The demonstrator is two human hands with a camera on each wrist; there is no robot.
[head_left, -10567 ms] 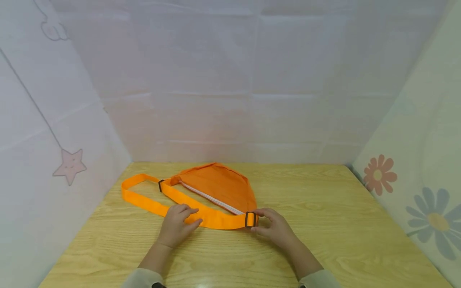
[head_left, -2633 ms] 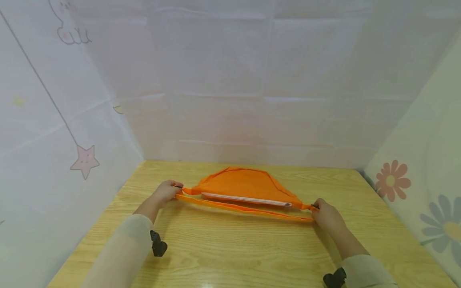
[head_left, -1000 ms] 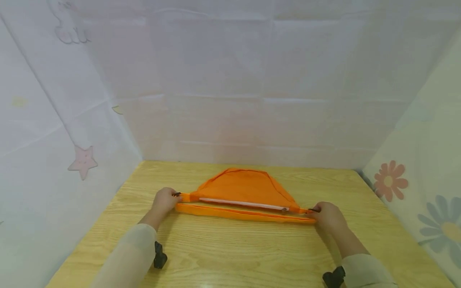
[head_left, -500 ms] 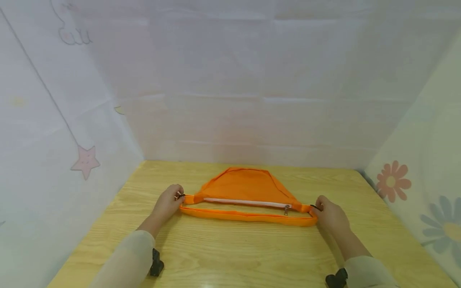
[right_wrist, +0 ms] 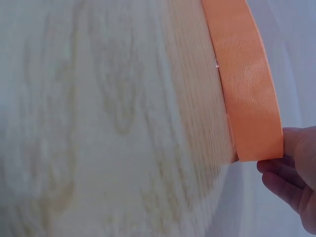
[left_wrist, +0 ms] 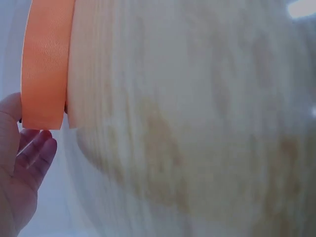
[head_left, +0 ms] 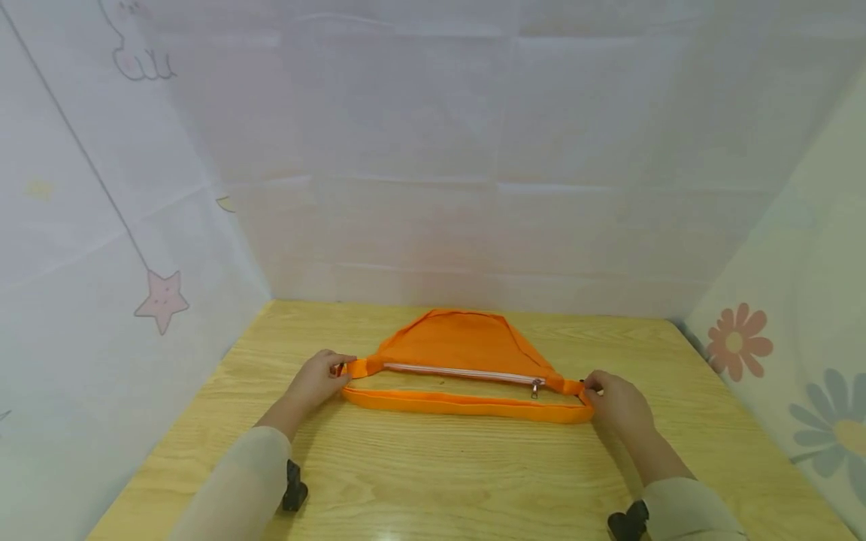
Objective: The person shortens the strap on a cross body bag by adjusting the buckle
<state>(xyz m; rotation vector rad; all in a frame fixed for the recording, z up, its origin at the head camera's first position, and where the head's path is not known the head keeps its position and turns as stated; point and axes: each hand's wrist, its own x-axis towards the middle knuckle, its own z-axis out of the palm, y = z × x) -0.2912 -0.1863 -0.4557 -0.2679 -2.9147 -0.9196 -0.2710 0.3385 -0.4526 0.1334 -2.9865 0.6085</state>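
An orange waist bag (head_left: 467,346) lies flat on the wooden table, its curved side toward the back wall. Its white zipper (head_left: 460,371) runs along the near edge, with the metal pull hanging at the right end. In front of it the orange strap (head_left: 467,406) stretches from side to side. My left hand (head_left: 318,385) pinches the strap at the bag's left end, by a dark buckle mostly hidden by the fingers. At the right end my right hand (head_left: 621,406) pinches the strap near the other dark buckle. Both wrist views show the strap (left_wrist: 47,69) folding at the fingertips.
The wooden table (head_left: 446,481) meets a pale back wall (head_left: 467,188). Printed cloth walls stand on both sides, with a pink star (head_left: 162,300) on the left and flowers (head_left: 740,342) on the right. A small dark device sits at each wrist.
Earlier the bag lay slanted at the left, its strap looped out; it now lies straight, the strap drawn between both hands. In the last second the hands shift only slightly at the ends.
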